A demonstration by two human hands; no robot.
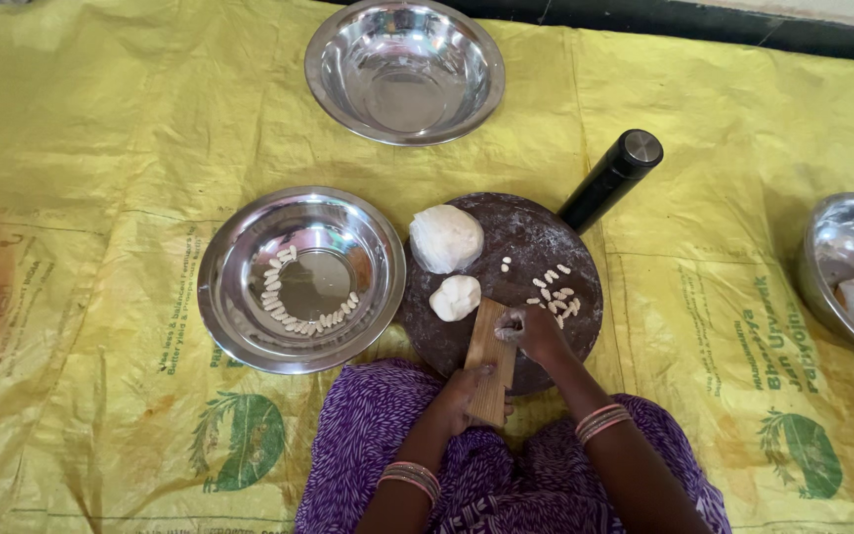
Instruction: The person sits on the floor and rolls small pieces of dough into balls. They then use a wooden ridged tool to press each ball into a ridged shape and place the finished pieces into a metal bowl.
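I see a bright yellow plastic sheet (101, 148) printed with green leaf emblems and green lettering. On it sit 3 shiny silver steel bowls (300, 280). A dark brown round board (516, 237), dusted pale, carries 2 white dough lumps (446, 238) and small cream-white dough pieces (557, 297). The ridged wooden block (491, 361) is light tan. A black cylinder (610, 181) has a silver cap. My clothing (368, 425) is purple with a fine white pattern; the bangles (600, 421) are pink.

right-edge steel bowl (847, 262) cut off, wooden board (489, 356) partly under left hand (467, 396)
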